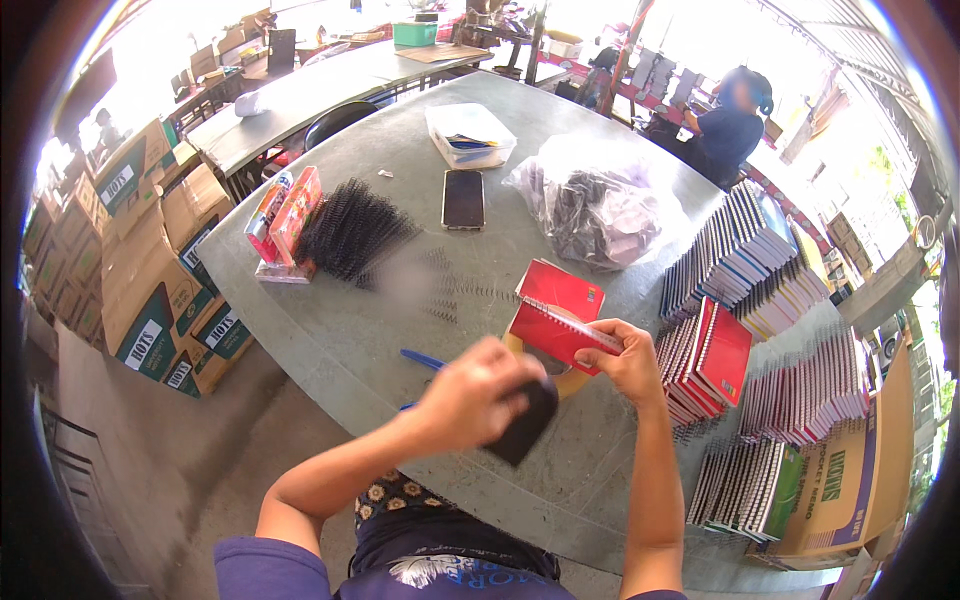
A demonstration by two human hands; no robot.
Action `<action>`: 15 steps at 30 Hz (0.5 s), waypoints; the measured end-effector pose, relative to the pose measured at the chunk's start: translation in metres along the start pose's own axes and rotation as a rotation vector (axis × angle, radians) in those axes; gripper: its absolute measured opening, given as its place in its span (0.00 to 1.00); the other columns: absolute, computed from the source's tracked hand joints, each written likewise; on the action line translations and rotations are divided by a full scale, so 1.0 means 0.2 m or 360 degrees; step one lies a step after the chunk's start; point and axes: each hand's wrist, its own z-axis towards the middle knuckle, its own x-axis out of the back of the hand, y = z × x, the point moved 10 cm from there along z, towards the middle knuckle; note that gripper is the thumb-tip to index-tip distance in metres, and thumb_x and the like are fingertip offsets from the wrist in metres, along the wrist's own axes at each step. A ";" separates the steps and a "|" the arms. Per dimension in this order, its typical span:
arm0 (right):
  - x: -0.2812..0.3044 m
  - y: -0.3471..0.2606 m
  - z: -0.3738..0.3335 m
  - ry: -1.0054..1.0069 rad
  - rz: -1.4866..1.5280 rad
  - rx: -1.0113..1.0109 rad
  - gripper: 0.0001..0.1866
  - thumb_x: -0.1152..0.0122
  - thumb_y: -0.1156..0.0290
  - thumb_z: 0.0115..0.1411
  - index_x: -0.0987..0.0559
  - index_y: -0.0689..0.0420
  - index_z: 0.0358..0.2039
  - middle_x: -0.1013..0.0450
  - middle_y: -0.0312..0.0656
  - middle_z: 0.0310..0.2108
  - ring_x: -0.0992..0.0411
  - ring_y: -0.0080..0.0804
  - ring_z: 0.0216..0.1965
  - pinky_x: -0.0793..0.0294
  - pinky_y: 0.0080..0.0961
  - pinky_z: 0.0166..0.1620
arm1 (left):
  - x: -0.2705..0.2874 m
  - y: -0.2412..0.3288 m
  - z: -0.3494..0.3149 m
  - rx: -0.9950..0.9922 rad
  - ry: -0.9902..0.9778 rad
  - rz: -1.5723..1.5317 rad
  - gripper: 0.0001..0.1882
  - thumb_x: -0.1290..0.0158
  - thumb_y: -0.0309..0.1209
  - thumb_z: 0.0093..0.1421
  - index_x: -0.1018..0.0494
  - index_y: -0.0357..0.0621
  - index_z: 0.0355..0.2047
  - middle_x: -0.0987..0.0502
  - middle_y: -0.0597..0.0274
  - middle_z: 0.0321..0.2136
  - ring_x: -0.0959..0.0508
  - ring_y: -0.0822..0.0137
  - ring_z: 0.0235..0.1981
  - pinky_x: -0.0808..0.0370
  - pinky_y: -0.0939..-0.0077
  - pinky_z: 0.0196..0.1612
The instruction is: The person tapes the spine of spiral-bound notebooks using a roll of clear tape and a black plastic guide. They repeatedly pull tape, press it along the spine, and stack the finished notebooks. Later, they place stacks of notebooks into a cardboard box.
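Observation:
My right hand (627,358) is closed on the edge of a red spiral notebook (570,325), its thumb on the cover near the coil. The notebook is tilted above the table, with another red cover (562,288) showing just beyond it. My left hand (485,395) is blurred, its fingers curled in over a dark flat piece (525,430); whether they grip that piece is unclear. A thin wire coil (480,291) extends left from the notebook. Under the notebook shows a yellow curved thing (572,382), partly hidden. A blue pen-like tool (422,358) lies beside my left wrist.
Loose black coils (355,232) lie by red boxes (283,222) at left. Beyond are a phone (463,199), a white tub (470,135) and a plastic bag (605,205). Notebook stacks (700,360) line the right. Cartons (160,290) stand left; a person (730,130) sits behind.

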 end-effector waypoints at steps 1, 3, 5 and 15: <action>0.03 0.10 -0.02 0.0058 0.0417 -0.0014 0.22 0.29 0.75 0.45 0.24 0.59 0.43 0.23 0.41 0.35 0.25 0.22 0.35 0.26 0.19 0.38 | 0.17 0.05 0.07 -0.0044 0.0264 0.0030 0.18 0.42 0.23 0.47 0.28 0.46 0.41 0.27 0.56 0.35 0.28 0.53 0.39 0.28 0.64 0.42; 0.03 0.16 -0.03 0.0196 0.1008 0.0053 0.18 0.30 0.78 0.46 0.22 0.61 0.40 0.23 0.41 0.36 0.26 0.23 0.34 0.26 0.18 0.39 | 0.37 0.04 0.15 -0.0031 0.0708 0.0109 0.16 0.41 0.22 0.46 0.27 0.43 0.38 0.26 0.56 0.34 0.28 0.55 0.39 0.30 0.65 0.44; -0.04 0.16 -0.03 0.0200 0.0882 -0.0055 0.18 0.30 0.78 0.46 0.22 0.62 0.39 0.23 0.39 0.35 0.26 0.22 0.34 0.26 0.18 0.40 | 0.29 -0.02 0.17 -0.0174 0.0619 0.0413 0.15 0.42 0.22 0.47 0.27 0.43 0.38 0.26 0.56 0.33 0.27 0.56 0.39 0.30 0.66 0.44; -0.04 0.11 -0.09 0.0215 0.0672 -0.0028 0.20 0.31 0.80 0.46 0.22 0.63 0.42 0.23 0.36 0.32 0.29 0.16 0.29 0.29 0.13 0.34 | 0.06 -0.13 0.14 0.0006 0.0045 0.0518 0.13 0.42 0.25 0.48 0.29 0.45 0.36 0.28 0.55 0.30 0.25 0.54 0.34 0.27 0.64 0.38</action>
